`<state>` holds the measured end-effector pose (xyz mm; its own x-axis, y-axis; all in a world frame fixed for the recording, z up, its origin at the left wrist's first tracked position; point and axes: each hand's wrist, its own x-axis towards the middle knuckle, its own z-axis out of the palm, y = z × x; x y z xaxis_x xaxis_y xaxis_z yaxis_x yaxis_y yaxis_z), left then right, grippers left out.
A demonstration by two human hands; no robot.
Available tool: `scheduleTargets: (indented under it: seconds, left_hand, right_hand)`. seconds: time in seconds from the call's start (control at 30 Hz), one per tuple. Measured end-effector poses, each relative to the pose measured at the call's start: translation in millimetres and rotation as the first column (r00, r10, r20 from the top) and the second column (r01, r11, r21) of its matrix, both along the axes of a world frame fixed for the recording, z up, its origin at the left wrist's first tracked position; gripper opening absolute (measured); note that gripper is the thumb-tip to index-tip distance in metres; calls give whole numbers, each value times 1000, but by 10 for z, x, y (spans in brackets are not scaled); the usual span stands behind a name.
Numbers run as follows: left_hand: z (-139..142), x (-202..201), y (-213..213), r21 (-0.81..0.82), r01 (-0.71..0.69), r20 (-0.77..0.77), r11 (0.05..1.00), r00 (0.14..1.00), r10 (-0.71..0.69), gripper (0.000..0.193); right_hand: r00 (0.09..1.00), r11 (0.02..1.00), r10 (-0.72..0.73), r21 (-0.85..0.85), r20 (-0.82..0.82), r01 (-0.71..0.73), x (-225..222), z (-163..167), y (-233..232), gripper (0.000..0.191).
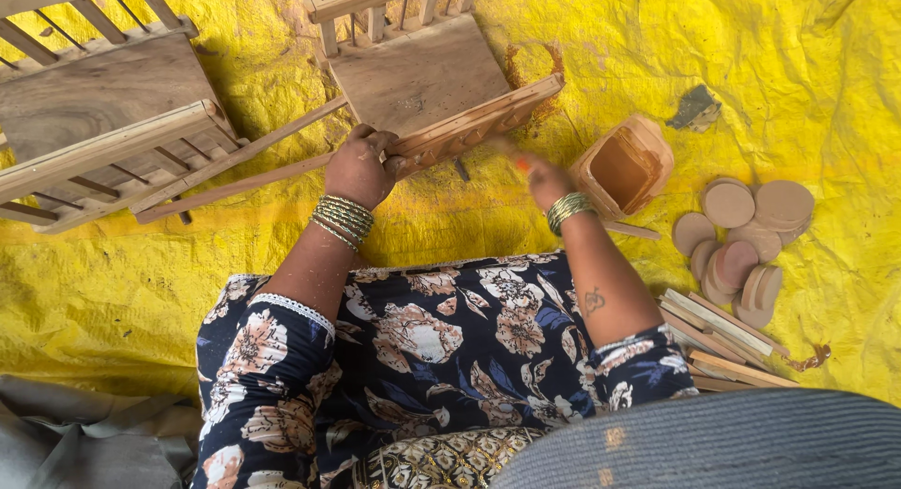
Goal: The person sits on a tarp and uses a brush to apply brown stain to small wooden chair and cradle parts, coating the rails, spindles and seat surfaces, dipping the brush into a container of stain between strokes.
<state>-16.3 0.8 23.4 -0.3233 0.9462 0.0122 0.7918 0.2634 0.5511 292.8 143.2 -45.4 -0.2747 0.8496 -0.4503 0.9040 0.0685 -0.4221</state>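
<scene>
Far off past the left hand's knuckles sits a bigger wooden rack (103, 114) on the yellow sheet (141, 282), and then the left hand (359, 166) itself — fingers curled tight around the near rail of a small wooden stool frame (422, 76), with two loose slats (235, 170) running out leftward from under that grip. The right hand (540, 175) is blurred — I cannot tell if its fingers grasp anything — hovering just beside the rail's right end, with a tub of brown glue (624, 165) right next to its fingertips and wooden discs (746, 231) and a stack of sticks (723, 343) further out.
</scene>
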Motion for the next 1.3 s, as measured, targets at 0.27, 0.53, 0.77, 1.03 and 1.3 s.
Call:
scheduleTargets:
  seconds: [0.27,0.53,0.77,1.03,1.3]
  left_hand:
    - [-6,10,-17,74,2,-3,997,1000,-2,34]
    - [4,7,-26,74,4,28,997,1000,-7,34]
    - [-6,-9,-32,94,8,22,996,1000,-10,36]
    - [12,13,-10,70,9,-1,998,1000,-9,36]
    - [47,64,58,108,35,-15,994,999,-33,33]
  right_hand:
    - [996,961,-84,264,-25,87,125,-247,291,36]
    - [908,919,392,101,-149,-380,-237,-102,-203,45]
    - [889,895,446,48,-107,-443,-372,-38,-376,53]
    - [995,978,86,194,-54,-74,-123,-113,-122,43]
    - [998,961,55,273,1,-53,-248,-90,-196,41]
